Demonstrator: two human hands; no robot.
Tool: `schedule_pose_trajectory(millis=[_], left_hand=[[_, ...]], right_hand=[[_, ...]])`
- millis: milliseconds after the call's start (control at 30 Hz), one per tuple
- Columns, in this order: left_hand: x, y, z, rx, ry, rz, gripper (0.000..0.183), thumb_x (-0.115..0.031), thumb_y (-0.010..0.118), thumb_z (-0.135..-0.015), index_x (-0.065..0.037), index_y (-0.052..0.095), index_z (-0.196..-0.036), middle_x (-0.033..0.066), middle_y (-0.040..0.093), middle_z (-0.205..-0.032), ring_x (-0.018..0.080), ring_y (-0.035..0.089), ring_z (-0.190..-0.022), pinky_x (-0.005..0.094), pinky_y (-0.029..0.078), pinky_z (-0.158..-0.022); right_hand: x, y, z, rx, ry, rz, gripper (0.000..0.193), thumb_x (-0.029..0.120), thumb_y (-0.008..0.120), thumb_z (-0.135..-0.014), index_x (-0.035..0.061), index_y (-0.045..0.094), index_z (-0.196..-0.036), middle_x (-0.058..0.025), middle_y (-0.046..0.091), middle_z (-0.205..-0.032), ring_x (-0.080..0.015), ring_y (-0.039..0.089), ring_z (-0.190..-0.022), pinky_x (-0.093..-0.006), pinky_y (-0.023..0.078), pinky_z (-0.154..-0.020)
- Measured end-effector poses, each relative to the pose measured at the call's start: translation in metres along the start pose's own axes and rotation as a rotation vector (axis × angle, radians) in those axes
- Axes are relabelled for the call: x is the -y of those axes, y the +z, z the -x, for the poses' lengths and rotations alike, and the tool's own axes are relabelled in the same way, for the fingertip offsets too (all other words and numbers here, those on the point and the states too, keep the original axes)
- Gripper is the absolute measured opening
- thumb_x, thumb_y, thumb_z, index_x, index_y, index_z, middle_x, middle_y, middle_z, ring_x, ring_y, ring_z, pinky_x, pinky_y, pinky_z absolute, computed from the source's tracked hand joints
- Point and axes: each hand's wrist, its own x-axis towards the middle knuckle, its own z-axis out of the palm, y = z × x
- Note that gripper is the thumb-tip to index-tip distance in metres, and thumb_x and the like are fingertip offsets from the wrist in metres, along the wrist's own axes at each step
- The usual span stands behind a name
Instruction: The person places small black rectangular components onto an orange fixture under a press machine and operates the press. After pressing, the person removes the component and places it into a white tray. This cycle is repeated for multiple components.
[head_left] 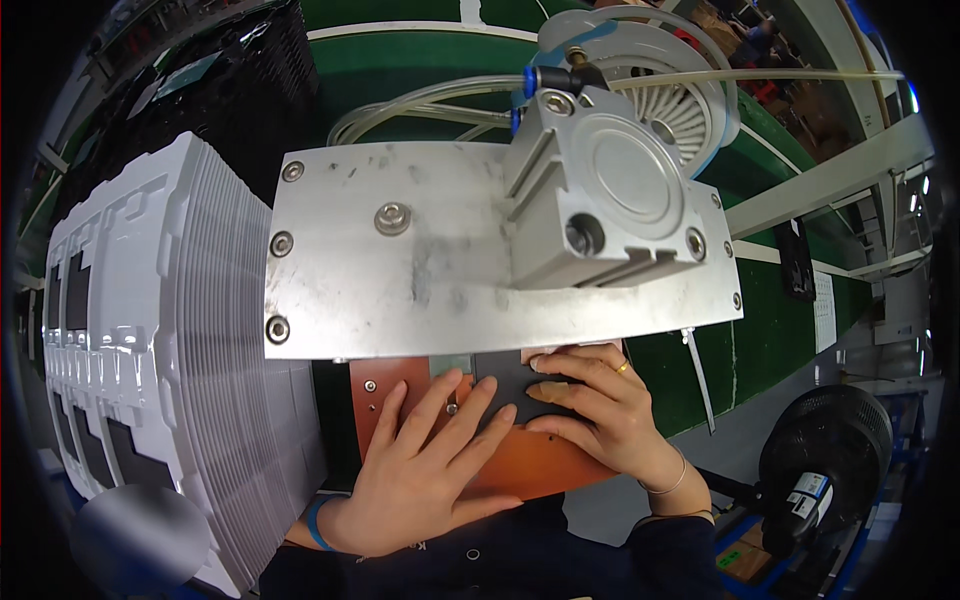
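Note:
Flat and spread, my left hand [425, 470] lies on an orange-brown base plate [560, 465], its fingertips reaching a dark grey sheet [498, 372] set on that plate. My right hand [600, 405] rests at the sheet's right side with bent fingers spaced apart; a ring is on one finger, and yellowish coverings show on fingertips. I see nothing gripped in either hand. Just beyond the fingers, a silver metal plate [450, 260] with a square pneumatic cylinder [620, 190] overhangs the work and hides the sheet's far part.
A tall stack of white plastic trays [230, 340] stands close by on the left, with black crates [190, 130] behind it. Clear air hoses [430, 100] run behind the cylinder across the green table [400, 60]. A black fan [825, 450] is at the lower right.

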Motion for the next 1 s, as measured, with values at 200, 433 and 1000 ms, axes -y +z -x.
schedule_pose_trajectory(millis=[200,433,1000], left_hand=[[0.0002,0.0013,0.0033,0.026,-0.006,0.012,0.076,-0.069,0.064,-0.076,-0.017,0.06,-0.131,0.0104,0.045,-0.146,0.0359,0.038,-0.134,0.059,0.027,-0.109],[0.0013,0.0012,0.0027,0.044,0.005,0.015,0.076,-0.068,0.065,-0.076,-0.017,0.06,-0.132,0.0106,0.044,-0.147,0.036,0.036,-0.133,0.0582,0.025,-0.11],[0.0009,0.0011,0.0011,0.019,0.003,-0.005,0.068,-0.063,0.06,-0.083,-0.016,0.059,-0.132,0.0095,0.047,-0.143,0.0339,0.04,-0.131,0.0581,0.031,-0.106]], right_hand=[[0.001,-0.0004,0.0017,0.004,0.012,0.039,0.032,0.025,0.083,-0.068,0.0093,0.072,-0.094,-0.004,0.066,-0.102,-0.0211,0.059,-0.09,-0.0309,0.046,-0.077],[-0.0004,0.0018,0.0044,-0.007,0.026,0.031,0.033,0.024,0.084,-0.067,0.0084,0.073,-0.094,-0.004,0.065,-0.088,-0.0188,0.059,-0.077,-0.0292,0.045,-0.072],[-0.0014,0.001,0.0048,-0.008,0.029,0.03,0.033,0.024,0.083,-0.069,0.0084,0.072,-0.096,-0.0029,0.067,-0.089,-0.0183,0.061,-0.078,-0.0287,0.045,-0.073]])
